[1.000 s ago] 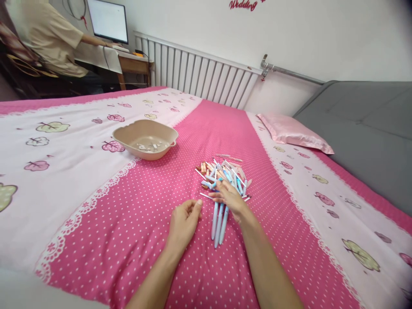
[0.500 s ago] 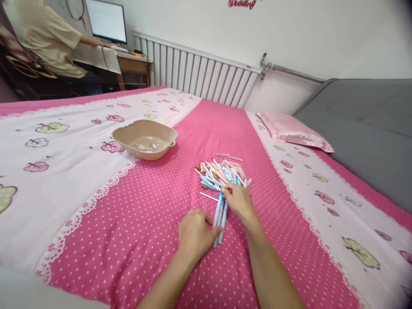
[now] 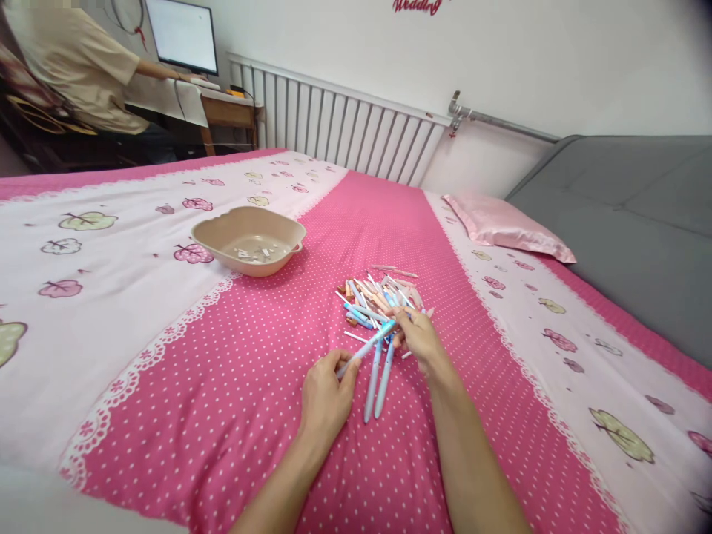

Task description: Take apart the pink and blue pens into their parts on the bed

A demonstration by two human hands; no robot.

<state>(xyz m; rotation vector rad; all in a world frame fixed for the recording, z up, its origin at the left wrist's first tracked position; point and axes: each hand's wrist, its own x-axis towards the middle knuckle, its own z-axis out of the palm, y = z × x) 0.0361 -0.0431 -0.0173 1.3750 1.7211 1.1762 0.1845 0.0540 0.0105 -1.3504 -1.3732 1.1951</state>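
Between my two hands a pale blue pen barrel [image 3: 367, 346] is held at a slant. My left hand [image 3: 327, 389] pinches its lower end with thumb and fingers. At the bright blue upper end, my right hand [image 3: 418, 335] closes its fingers around the barrel. Two similar pen barrels [image 3: 374, 382] lie side by side on the pink dotted bedspread just below. Behind my right hand spreads a loose pile of pen parts [image 3: 364, 300], with pink, brown and blue pieces and thin white sticks. The hand covers part of that pile.
A beige plastic basin [image 3: 250, 237] with small white pieces inside stands left of the pile. A pink pillow [image 3: 506, 226] rests against the grey headboard [image 3: 617, 215] at right. At the far left a person [image 3: 94, 67] sits at a desk with a monitor [image 3: 182, 35].
One of the three barrels lying together has been lifted and tilted, and both hands now hold it. My left hand has shifted slightly left. The other two barrels stay on the bedspread.
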